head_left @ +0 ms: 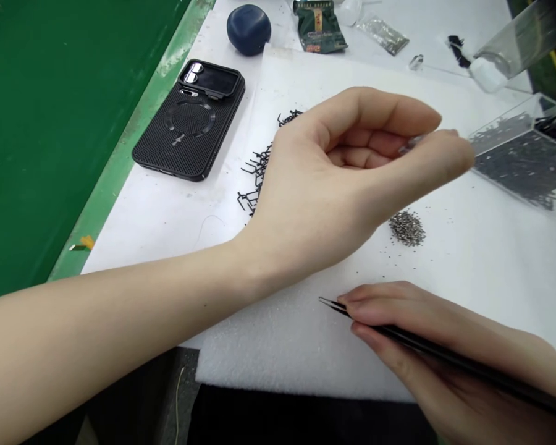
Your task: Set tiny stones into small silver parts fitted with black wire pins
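Observation:
My left hand (333, 173) reaches across the middle of the table, its fingers curled toward the thumb. A small clear piece (412, 144) shows between them, partly hidden, too little to name exactly. Black tweezers (398, 334) lie in the grip of my right hand (426, 334), at the lower right. Their tips point left, slightly apart, over a white foam sheet (278, 352). Beyond my right hand is a pile of tiny metallic bits (406, 228). Thin black bent pins (258, 165) lie partly hidden behind my left hand.
A black phone case with a phone (189, 120) lies at the left. Behind stand a round dark blue case (249, 29) and a green packet (319, 26). On the right is a clear box (519, 161) of dark pins, below a clear container with a white cap (488, 74).

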Action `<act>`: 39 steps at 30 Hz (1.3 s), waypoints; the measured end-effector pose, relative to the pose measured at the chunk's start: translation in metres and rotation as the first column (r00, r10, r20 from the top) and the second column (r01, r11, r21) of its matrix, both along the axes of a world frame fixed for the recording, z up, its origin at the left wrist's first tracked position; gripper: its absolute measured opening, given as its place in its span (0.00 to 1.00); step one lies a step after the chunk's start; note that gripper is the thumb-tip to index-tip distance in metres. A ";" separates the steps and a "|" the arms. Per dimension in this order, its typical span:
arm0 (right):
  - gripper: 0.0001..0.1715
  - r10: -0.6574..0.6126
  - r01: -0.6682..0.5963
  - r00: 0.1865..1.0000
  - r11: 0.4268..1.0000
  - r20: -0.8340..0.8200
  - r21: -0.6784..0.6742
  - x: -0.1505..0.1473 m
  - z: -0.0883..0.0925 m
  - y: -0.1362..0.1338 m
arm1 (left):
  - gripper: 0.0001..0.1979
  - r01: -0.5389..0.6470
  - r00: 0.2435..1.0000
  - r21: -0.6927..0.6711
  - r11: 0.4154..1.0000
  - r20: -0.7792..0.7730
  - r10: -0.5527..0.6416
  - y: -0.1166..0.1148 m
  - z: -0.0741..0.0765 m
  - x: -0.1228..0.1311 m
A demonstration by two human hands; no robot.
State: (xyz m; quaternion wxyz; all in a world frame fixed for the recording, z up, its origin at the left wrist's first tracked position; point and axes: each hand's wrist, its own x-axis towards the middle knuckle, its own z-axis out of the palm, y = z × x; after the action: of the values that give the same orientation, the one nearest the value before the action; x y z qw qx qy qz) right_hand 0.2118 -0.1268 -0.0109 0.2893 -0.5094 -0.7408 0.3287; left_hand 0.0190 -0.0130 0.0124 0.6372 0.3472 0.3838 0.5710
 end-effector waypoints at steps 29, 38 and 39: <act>0.17 -0.123 0.121 0.989 0.992 0.077 0.036 -0.016 -0.001 0.003 | 0.20 0.013 1.000 -0.059 0.998 -0.009 -0.013 0.001 0.004 0.004; 0.07 -0.035 0.036 0.999 0.999 0.032 -0.037 -0.001 0.000 -0.007 | 0.20 0.032 0.999 -0.042 0.999 -0.028 -0.033 0.000 0.004 0.003; 0.06 -0.056 0.056 0.998 0.998 0.029 -0.027 -0.001 0.001 -0.007 | 0.19 0.029 0.999 -0.031 0.999 -0.030 -0.030 -0.001 0.004 0.003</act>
State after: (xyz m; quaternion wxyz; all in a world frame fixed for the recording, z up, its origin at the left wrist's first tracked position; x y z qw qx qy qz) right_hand 0.2111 -0.1340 -0.0096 0.2810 -0.5384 -0.7256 0.3236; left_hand 0.0217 -0.0137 0.0165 0.6447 0.3518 0.3969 0.5505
